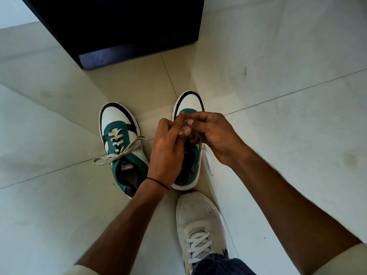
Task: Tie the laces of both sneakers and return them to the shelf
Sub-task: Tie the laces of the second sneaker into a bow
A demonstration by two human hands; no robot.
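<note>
Two white, green and black sneakers stand side by side on the tiled floor, toes pointing away from me. The left sneaker point(119, 139) carries a bow in its cream laces, with loops spread out to both sides. Over the right sneaker point(189, 104) my left hand point(166, 149) and my right hand point(214, 133) meet, fingers pinched together on its lace point(181, 132). Most of that lace and the shoe's tongue lie hidden under my hands.
A dark cabinet or shelf unit point(127, 54) stands on the floor just beyond the sneakers. My own foot in a white laced shoe point(198, 225) rests right behind the right sneaker. Pale floor tiles spread to the left and right.
</note>
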